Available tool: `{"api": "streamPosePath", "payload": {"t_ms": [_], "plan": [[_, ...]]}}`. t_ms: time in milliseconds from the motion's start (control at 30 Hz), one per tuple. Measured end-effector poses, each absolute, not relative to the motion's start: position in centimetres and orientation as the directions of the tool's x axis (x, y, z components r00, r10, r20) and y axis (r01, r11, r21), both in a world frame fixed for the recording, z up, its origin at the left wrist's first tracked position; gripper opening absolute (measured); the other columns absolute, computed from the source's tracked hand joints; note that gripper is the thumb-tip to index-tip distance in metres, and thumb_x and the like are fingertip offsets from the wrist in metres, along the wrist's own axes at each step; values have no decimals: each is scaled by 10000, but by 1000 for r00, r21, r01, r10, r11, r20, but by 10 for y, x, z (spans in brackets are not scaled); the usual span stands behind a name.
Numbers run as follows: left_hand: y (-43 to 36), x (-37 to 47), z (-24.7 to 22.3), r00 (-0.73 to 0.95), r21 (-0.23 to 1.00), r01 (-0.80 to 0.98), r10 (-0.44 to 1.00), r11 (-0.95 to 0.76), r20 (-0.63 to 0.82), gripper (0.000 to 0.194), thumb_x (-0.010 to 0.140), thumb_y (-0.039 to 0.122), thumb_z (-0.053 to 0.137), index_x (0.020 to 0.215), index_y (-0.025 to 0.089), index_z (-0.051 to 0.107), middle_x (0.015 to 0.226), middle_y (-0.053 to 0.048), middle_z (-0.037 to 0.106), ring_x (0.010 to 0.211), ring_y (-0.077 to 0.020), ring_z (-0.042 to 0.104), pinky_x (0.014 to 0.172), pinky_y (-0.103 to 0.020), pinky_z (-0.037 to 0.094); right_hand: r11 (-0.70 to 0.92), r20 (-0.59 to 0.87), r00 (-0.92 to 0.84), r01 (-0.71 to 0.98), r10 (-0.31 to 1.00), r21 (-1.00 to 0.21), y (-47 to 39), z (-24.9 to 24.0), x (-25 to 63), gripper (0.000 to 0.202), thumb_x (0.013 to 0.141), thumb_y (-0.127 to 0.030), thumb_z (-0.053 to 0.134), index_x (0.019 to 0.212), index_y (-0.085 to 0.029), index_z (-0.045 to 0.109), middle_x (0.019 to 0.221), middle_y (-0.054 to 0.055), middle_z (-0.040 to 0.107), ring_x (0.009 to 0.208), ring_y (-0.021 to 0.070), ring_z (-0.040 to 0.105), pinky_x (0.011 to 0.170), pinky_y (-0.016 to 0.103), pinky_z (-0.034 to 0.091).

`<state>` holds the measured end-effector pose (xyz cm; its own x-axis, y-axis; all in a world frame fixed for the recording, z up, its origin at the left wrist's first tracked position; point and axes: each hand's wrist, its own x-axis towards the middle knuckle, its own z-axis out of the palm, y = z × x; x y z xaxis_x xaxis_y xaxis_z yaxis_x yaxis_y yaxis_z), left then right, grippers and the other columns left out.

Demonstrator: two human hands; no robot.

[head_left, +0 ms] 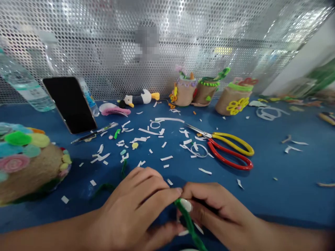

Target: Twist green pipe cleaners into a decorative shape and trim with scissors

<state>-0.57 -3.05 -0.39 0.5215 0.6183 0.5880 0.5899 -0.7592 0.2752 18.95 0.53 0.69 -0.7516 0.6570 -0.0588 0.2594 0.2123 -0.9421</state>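
Note:
Both hands meet at the front of the blue table [167, 176], working on a dark green pipe cleaner [190, 223]. My left hand [141, 205] has its fingers closed around one part of it, and a green fuzzy length [106, 187] trails out on that hand's far left side. With thumb and index finger, my right hand [217, 209] pinches the strand, whose end hangs down toward me. Small white pieces show by the fingertips; whether they are nails or paper I cannot tell. Scissors [209, 135] with red and yellow handles lie partly open beyond my right hand.
White paper scraps [166, 158] litter the table. A decorated brown rounded object [39, 167] stands at left, near a propped phone [70, 104] and a water bottle [34, 90]. Burlap-wrapped jars [222, 104] and a pen [95, 133] sit farther back, before a perforated metal screen [110, 45].

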Motion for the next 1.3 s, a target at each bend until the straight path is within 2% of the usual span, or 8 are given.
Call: {"api": "streamPosePath", "payload": {"t_ms": [133,300,433,600,733,1067,1200,1300], "plan": [[-29,-5,-6,539,397,568,690,-721,483,74,839,136,524,897,174,551,754,1,601,712,-140,525,663,-285,410,203,-67,-744,266,665,-942,4,7,188,228,878,-249,404,672,-177,467,573,-27,441,531,88,385,512,187,336],[-23,-6,-5,482,637,505,802,-582,351,129,845,111,506,932,190,559,790,10,581,710,-95,538,624,-198,424,-128,-238,-728,204,643,-971,8,5,188,317,882,-419,435,693,-169,478,570,-21,452,485,68,355,433,171,292],[-18,-7,-7,450,669,500,825,-550,342,152,850,91,485,923,190,574,786,7,566,701,-84,534,628,-181,425,-303,-335,-713,177,616,-936,9,-2,188,379,834,-548,464,756,-177,471,543,-40,454,386,36,327,341,136,265],[-18,-8,-7,453,618,541,817,-570,358,173,859,90,457,944,190,570,807,-3,566,724,-98,532,644,-199,422,-223,-298,-684,199,666,-954,6,-11,192,378,867,-551,398,770,-189,451,556,-44,473,402,36,391,377,130,338],[-19,-9,-8,384,604,589,844,-536,375,170,855,92,467,913,216,568,784,21,565,715,-86,535,643,-190,417,-85,-173,-639,165,750,-983,4,-13,197,344,905,-509,340,779,-201,429,597,-47,476,439,37,401,409,127,359],[-10,-10,-11,-27,704,682,954,-200,297,99,852,261,479,937,281,527,781,32,581,668,-114,573,560,-213,457,78,34,-287,144,957,-986,10,-7,192,245,926,-414,358,785,-231,439,613,-36,495,487,80,447,432,156,423],[-6,-11,-10,-155,781,618,961,-86,228,180,852,285,451,1031,281,473,724,34,537,597,-119,557,532,-235,468,58,16,-256,157,967,-986,14,-5,192,195,908,-397,382,829,-227,434,647,-27,506,522,94,487,485,184,468],[-8,-9,-9,-116,702,700,949,-131,293,226,833,248,474,1056,285,481,873,3,543,753,-144,558,644,-269,476,30,-30,-265,219,964,-975,14,-4,192,160,889,-380,422,924,-224,436,699,-18,531,570,105,537,519,198,486]]}}
